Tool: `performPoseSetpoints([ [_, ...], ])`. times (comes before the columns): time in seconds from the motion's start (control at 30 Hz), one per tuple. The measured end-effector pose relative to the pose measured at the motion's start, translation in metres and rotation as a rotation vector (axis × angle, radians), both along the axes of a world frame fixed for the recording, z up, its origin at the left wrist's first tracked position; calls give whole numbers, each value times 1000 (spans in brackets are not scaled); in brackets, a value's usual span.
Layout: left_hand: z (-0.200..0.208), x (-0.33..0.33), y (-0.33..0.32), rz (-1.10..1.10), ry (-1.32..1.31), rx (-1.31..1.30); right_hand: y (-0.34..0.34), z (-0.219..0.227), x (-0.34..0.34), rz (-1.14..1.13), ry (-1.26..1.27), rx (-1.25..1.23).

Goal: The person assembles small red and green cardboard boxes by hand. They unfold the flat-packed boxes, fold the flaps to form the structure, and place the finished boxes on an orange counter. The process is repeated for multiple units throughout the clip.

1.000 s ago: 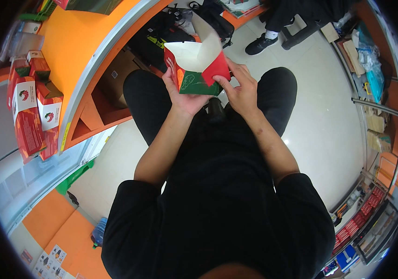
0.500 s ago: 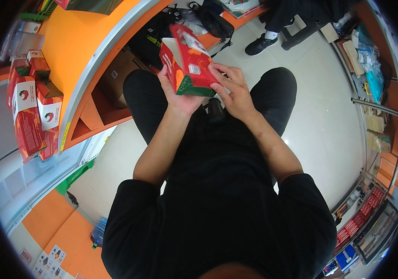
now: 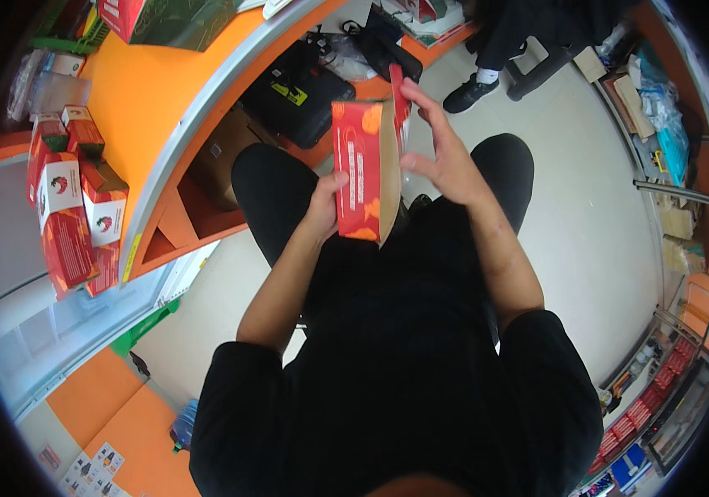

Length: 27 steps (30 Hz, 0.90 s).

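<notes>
Red box (image 3: 358, 170) tipped, opening rightward; right hand (image 3: 447, 161) now spread.

One left hand (image 3: 327, 205), one right hand (image 3: 452, 166), one red carton (image 3: 358, 166), at least four boxes (image 3: 67, 242) at left, at least one black shoe (image 3: 469, 94) far, one blue bottle (image 3: 185, 426) near left

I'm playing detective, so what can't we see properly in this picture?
Head view: most fingers of the left hand, hidden behind the rectangular red-and-orange cardboard box.
Head view: most of that box's inside, hidden by its own wall.
Head view: the black-trousered person above the legs, cut off by the top edge.
Head view: markings on the small red boxes, too small.
</notes>
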<state>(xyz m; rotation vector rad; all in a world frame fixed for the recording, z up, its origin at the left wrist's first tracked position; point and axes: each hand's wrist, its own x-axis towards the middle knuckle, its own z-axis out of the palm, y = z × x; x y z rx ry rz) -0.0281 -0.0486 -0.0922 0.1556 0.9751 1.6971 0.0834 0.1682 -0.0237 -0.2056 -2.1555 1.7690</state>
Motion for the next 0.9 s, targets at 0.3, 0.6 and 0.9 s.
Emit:
performPoseSetpoints([
  [0.3, -21, -9, -27, -83, -118, 62, -13, 10, 10, -55, 53, -165],
  [0.6, 14, 10, -7, 60, 231, 156, -16, 21, 21, 50, -93, -1],
  [0.9, 57, 12, 3, -65, 461, -20, -61, -9, 14, -144, -235, -43],
])
